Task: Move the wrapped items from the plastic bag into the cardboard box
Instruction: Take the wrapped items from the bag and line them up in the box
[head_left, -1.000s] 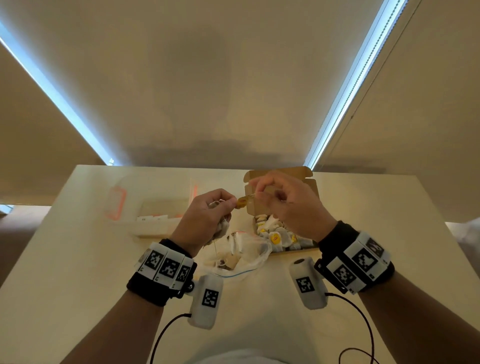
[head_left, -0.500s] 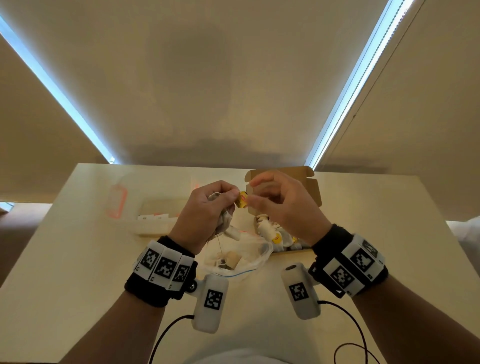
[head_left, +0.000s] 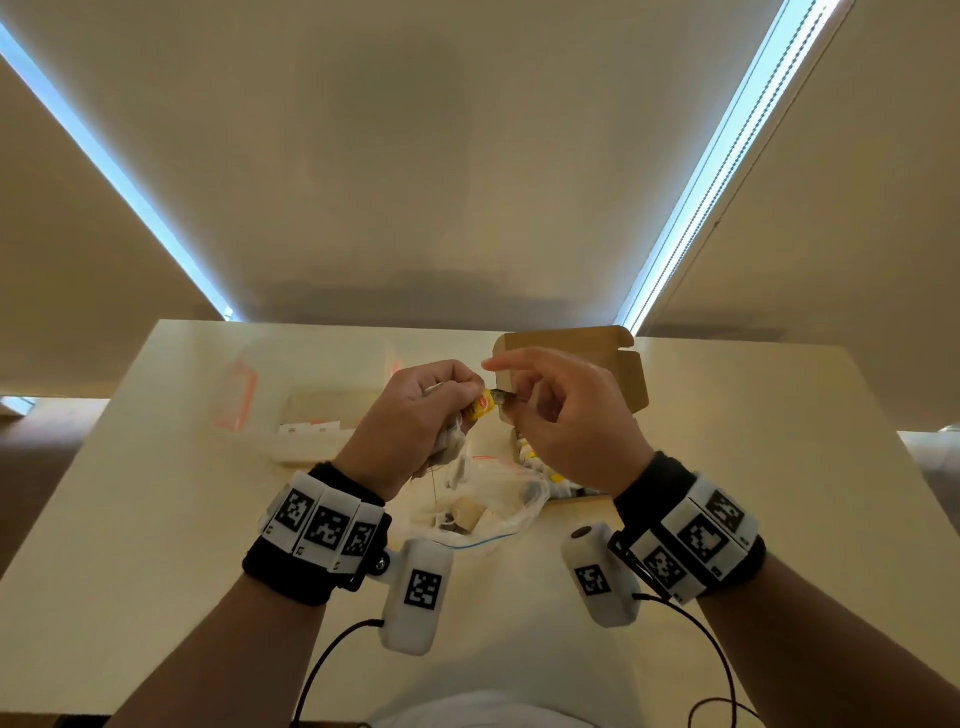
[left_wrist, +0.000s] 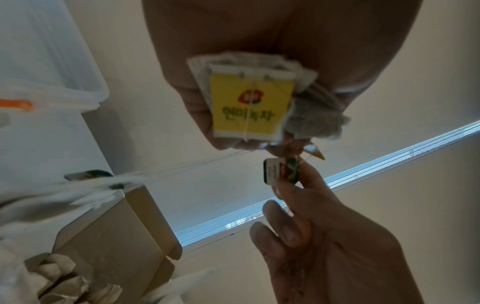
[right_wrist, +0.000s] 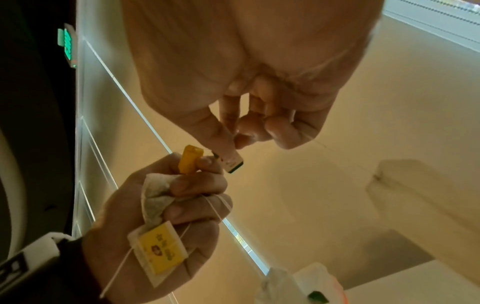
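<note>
My left hand (head_left: 452, 400) grips a bunch of tea bags (left_wrist: 311, 117) with yellow tags (left_wrist: 250, 105) and white strings, above the clear plastic bag (head_left: 498, 499). My right hand (head_left: 519, 402) pinches a small green and white tag (left_wrist: 280, 170) right beside the left thumb, where a folded yellow tag (right_wrist: 191, 160) sticks out. More items lie inside the plastic bag. The open cardboard box (head_left: 597, 353) stands behind the right hand, with several wrapped items (head_left: 535, 460) in it.
A clear plastic container with orange latches (head_left: 311, 405) sits at the back left of the pale table (head_left: 156, 519). Wrist camera cables hang at the near table edge. The table's left and right sides are bare.
Both hands stayed close together over the bag. The right fingers shifted onto the small green tag beside the yellow one, and the right forefinger lifted.
</note>
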